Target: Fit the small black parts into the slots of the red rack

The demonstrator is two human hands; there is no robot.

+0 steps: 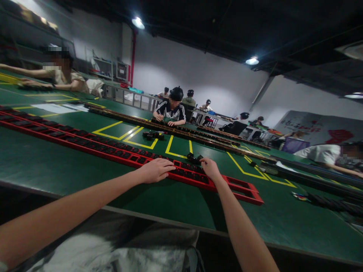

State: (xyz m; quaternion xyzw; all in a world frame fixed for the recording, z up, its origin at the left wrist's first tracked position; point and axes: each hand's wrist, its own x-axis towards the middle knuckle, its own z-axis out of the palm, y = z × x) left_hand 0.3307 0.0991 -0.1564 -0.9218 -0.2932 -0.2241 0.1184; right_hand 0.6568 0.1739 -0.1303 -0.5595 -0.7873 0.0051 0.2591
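A long red frame (241, 196) with two rows of slots runs slantwise across the green table, and many slots hold black square pieces (110, 150). My left hand (155, 170) lies palm down on the near side of the frame, fingers stretched over its slots. Beyond the frame's far rail, my right hand (210, 169) pinches a small black part (199, 158) between thumb and fingers. Its exact kind is too small to tell. More black parts (190, 155) lie just left of those fingertips. Slots at the frame's right end hold no pieces.
Yellow tape outlines (177, 155) mark the green table (176, 206). Small black parts (153, 135) lie farther back. Long dark rails (221, 143) cross behind them, with white papers (58, 108) at left. A person (171, 111) works opposite; others sit left and right.
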